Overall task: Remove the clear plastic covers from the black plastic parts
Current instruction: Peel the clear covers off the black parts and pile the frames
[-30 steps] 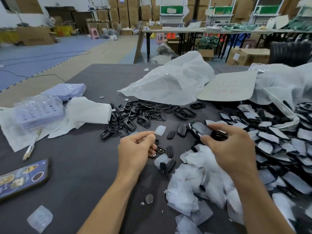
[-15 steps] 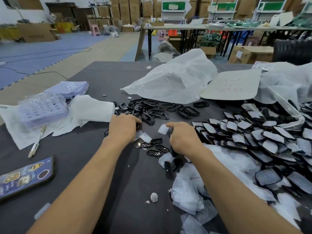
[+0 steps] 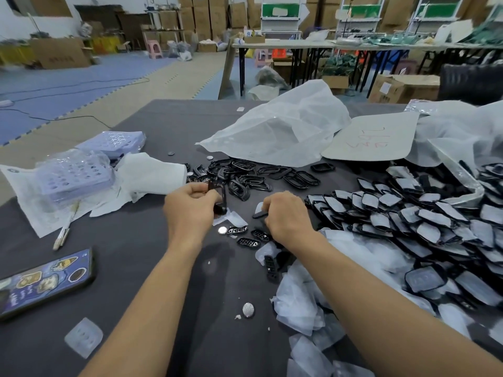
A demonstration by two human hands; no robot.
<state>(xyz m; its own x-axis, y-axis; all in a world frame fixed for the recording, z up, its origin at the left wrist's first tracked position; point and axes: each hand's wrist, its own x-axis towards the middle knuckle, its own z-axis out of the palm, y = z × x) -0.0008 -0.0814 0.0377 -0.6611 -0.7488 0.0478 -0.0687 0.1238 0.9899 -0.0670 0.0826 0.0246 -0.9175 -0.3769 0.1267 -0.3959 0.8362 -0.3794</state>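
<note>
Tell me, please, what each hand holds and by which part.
Left hand: black frame, by its left side. Right hand: small black piece, by its right end.

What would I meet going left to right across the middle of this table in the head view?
A lilac tray in plastic wrap, left hand holding a black frame, right hand pinching a black part, pile of covered black parts.

One wide-angle head-worn camera looked forward and down, close over the person's left hand [image 3: 190, 210] and right hand [image 3: 285, 217] on a dark grey cloth-covered table [image 3: 122, 268], with the warehouse distant beyond.
</note>
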